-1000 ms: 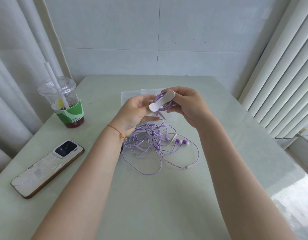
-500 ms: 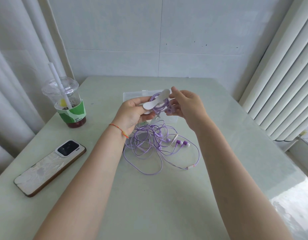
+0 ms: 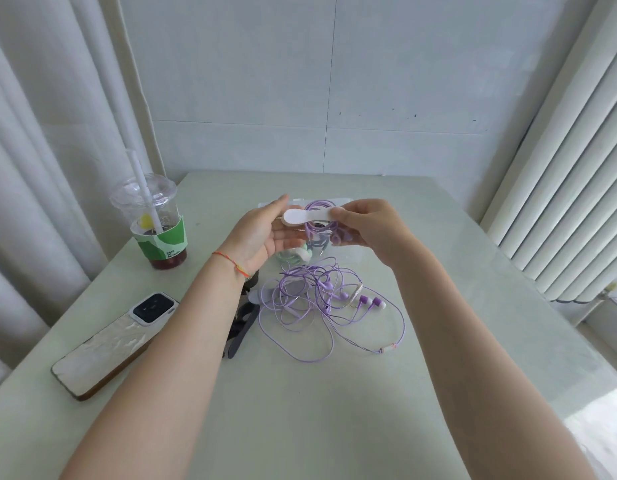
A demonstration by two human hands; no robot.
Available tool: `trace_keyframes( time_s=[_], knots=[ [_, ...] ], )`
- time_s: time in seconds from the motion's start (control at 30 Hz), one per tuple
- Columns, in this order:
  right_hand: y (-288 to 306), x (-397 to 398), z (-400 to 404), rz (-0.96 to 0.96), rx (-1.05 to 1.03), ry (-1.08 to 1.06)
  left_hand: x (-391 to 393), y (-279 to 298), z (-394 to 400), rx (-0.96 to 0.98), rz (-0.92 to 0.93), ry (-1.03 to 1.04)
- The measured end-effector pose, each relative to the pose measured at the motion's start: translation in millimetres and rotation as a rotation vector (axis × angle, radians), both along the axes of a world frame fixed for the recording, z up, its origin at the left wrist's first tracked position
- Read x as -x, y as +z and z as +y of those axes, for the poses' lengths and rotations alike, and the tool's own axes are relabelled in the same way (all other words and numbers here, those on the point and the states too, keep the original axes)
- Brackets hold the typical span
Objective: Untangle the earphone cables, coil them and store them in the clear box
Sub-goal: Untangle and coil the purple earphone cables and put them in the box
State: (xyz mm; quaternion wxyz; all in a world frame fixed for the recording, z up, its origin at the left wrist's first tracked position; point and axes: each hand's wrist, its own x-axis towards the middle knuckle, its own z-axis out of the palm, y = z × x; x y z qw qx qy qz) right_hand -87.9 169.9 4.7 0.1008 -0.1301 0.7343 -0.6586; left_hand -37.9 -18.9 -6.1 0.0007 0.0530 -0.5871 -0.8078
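My right hand (image 3: 367,226) pinches a small coil of purple earphone cable (image 3: 316,207) with a white strap (image 3: 305,216) lying across it, held above the clear box (image 3: 338,252). My left hand (image 3: 262,233) is beside it with the palm turned up and the fingers spread, its fingertips near the strap's left end. A tangle of purple earphone cables (image 3: 320,299) with purple earbuds lies on the table in front of the box. Inside the box a pale green coiled bundle (image 3: 295,254) shows below my hands.
A plastic cup with a straw and green sleeve (image 3: 154,225) stands at the left. A phone (image 3: 116,342) lies face down near the left edge. Dark straps (image 3: 243,323) lie under my left forearm. Curtains hang on both sides.
My left hand has let go of the strap and opened flat. My right hand now holds the coil and strap, turned level above the box.
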Motion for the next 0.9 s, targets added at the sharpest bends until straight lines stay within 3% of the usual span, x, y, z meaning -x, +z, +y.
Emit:
trace_keyframes(
  time_s=[0.07, 0.13, 0.2, 0.27, 0.4, 0.7, 0.9],
  knots=[
    [4, 6, -6, 0.025, 0.028, -0.074, 1, 4, -2, 0.019, 0.017, 0.05],
    [8, 16, -14, 0.062, 0.049, -0.169, 4, 4, -6, 0.107, 0.053, 0.225],
    [9, 31, -22, 0.106, 0.037, -0.259, 13, -4, -16, 0.326, 0.09, 0.493],
    [5, 46, -31, 0.131, -0.026, -0.314, 19, -13, -23, 0.574, 0.078, 0.606],
    [-12, 68, -50, 0.195, -0.257, -0.309, 33, -31, -30, 0.77, -0.009, 0.462],
    [-16, 78, -74, 0.272, -0.882, -0.063, 39, -44, -37, 0.842, 0.165, 0.523],
    [0, 72, -62, 0.358, -0.906, -0.162, 32, -40, -34, 0.835, 0.132, 0.513]
  ],
)
